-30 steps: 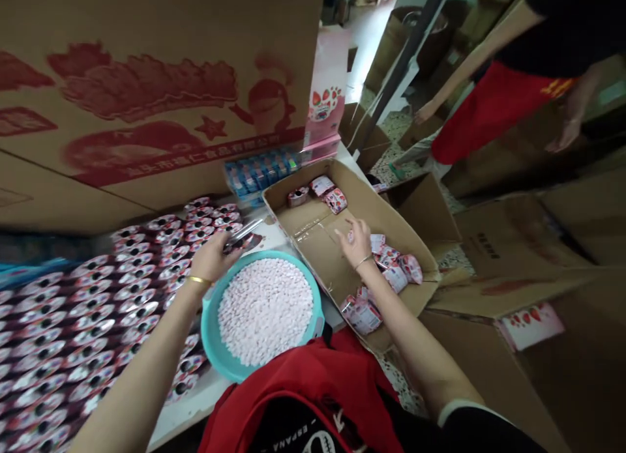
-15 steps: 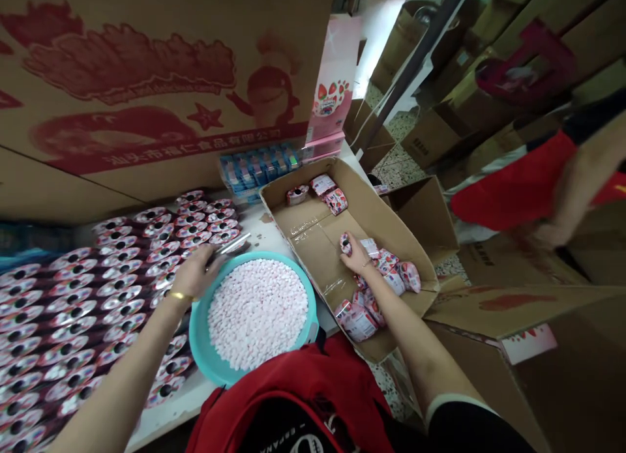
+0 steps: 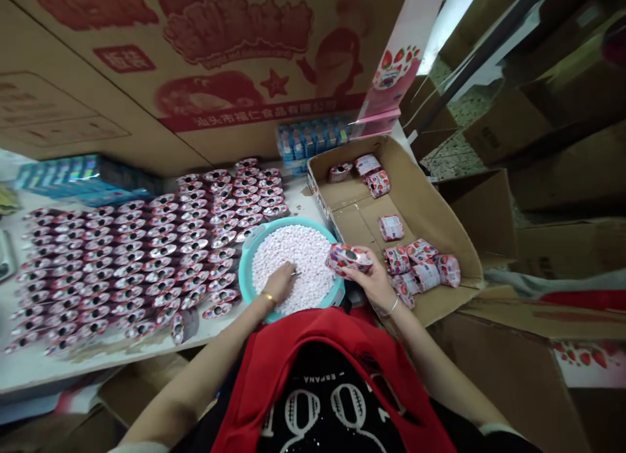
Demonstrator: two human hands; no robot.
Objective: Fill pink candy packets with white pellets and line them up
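While the right hand (image 3: 375, 282) grips a pouch (image 3: 349, 259) by one end, thumb and fingers closed on it, the left hand (image 3: 278, 283) rests in the basin (image 3: 246, 261), its fingertips among the pellets (image 3: 304, 249). A small dark item shows at those fingertips; whether it is gripped cannot be determined. The pouch lies over the basin's right rim, dark opening upward, beside the tray (image 3: 355, 223).

Recommended handling:
1. Apply light pressure to the pouch. Squeezing would probably narrow the opening.
2. Hold the opening upward and inside the rim, so that loose pellets drop into the basin.
3. Raise the left hand level and slowly. A jerk could scatter pellets over the table (image 3: 44, 369).
4. Leave clearance on the left. The rows of pouches (image 3: 163, 251) stand close to the basin, openings up, and would likely tip if knocked.
5. Do not lean on the tray wall; further pouches (image 3: 426, 276) lie loose inside.

Markings:
- Carton (image 3: 235, 132): the lower band reads 汕头市福仁食品有限公司. The large red title above is not reliably legible; "delicious candy" can be made out beneath it. A starfish is printed nearby.
- Pink box (image 3: 395, 75): strawberry artwork; lettering too small to read.
- Black top (image 3: 313, 364): "ESPANA", inverted in view, with large outlined figures.
- Pouch labels: print illegible.
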